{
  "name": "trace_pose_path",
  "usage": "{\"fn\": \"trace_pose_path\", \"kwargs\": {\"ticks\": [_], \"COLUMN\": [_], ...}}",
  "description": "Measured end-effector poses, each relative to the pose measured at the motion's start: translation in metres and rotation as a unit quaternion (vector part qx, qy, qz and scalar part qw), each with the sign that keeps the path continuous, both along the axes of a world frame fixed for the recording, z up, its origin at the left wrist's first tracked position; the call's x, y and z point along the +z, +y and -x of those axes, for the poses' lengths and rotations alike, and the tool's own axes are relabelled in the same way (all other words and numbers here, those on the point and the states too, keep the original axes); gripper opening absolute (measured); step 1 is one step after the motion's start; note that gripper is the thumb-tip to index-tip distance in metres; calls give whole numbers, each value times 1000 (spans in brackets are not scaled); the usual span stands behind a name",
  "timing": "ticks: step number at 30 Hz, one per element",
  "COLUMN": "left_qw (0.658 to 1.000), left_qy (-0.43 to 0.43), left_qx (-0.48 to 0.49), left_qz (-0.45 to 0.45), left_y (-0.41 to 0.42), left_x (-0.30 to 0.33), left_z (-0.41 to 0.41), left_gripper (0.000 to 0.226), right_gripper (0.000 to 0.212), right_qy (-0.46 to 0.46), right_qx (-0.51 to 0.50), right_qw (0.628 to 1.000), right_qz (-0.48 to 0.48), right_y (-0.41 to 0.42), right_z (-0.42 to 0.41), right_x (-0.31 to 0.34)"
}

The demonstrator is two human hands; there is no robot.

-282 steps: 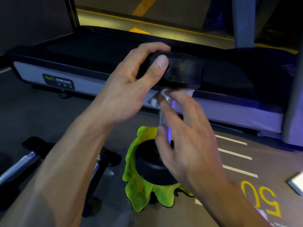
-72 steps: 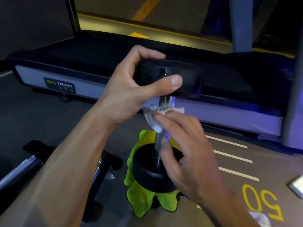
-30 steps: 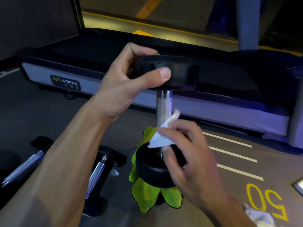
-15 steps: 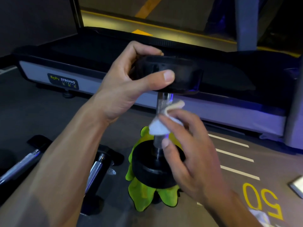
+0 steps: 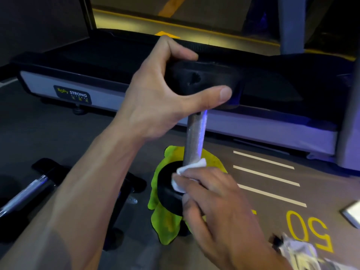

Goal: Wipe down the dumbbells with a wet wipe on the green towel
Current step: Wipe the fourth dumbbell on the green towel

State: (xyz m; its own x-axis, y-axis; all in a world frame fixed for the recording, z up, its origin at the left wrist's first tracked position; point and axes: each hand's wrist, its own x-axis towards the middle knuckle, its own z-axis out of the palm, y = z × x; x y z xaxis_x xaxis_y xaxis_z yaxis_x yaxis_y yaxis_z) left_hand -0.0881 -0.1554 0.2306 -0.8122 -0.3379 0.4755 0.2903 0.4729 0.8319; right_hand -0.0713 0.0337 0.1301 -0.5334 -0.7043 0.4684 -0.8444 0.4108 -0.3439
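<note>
Dumbbell stands upright on green towel, long axis vertical.

Floor: dark, white lines and yellow "50". On it: green towel under upright dumbbell; two more dumbbells left; treadmill behind; crumpled wipes right.

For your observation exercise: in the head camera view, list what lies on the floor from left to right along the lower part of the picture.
Spare dumbbells → green towel under the upright dumbbell → yellow "50" floor marking.
</note>
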Motion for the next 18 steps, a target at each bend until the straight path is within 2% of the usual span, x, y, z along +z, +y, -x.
{"fn": "trace_pose_path", "kwargs": {"ticks": [4,10,14,18], "left_qw": [1000,1000,999,998], "left_qy": [4,14,13,14], "left_qx": [0,-11,-32,-55], "left_qz": [5,-2,-10,-19], "left_y": [2,-5,-6,-9], "left_x": [1,3,3,2], "left_z": [-2,-4,-4,-5], "left_gripper": [72,67,69,70], "right_gripper": [34,31,34,33], "right_qy": [-11,-59,-132,-143], "right_qx": [-17,-11,-52,-96], "right_qw": [999,996,981,969], "right_qz": [-24,70,132,176], "right_y": [-21,-1,-2,-7], "right_z": [-11,4,9,8], "right_x": [7,8,6,3]}}
